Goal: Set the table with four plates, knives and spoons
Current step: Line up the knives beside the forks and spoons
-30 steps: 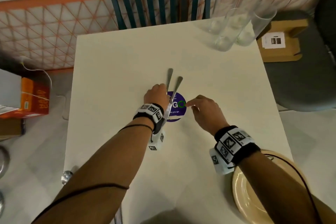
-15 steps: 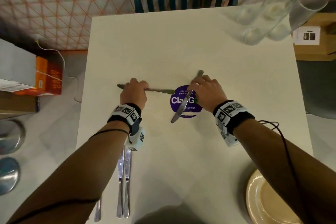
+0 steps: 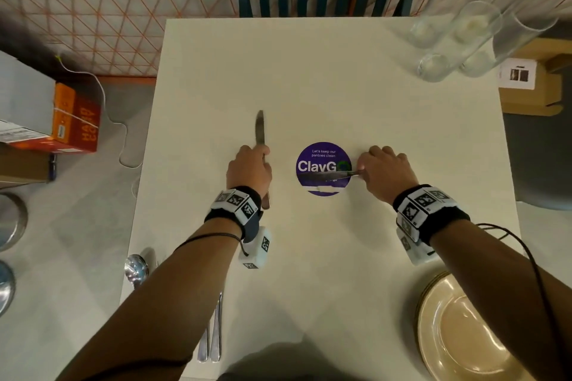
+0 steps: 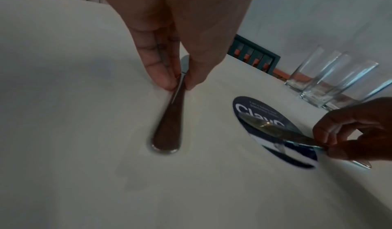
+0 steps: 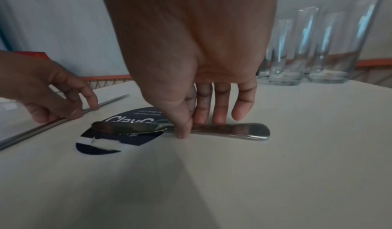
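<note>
The white table (image 3: 309,86) is seen whole only from the head view, with a stack of cream plates (image 3: 464,328) at its near right corner, four tall glasses (image 3: 458,40) at the far right, and spare cutlery (image 3: 213,337) lying at the near left edge beside a spoon bowl (image 3: 136,267). A round purple sticker (image 3: 323,158) is fixed at the centre. One knife (image 3: 260,130) is pinched at its neck by the left hand (image 3: 249,168), blade pointing away; its handle end resting on the table is shown only by the left wrist view. The second knife (image 5: 180,129) is held by the right hand (image 3: 383,175) between thumb and fingers, its blade laid across the sticker; its handle, hidden from the head, is shown flat on the table by the right wrist view.
</note>
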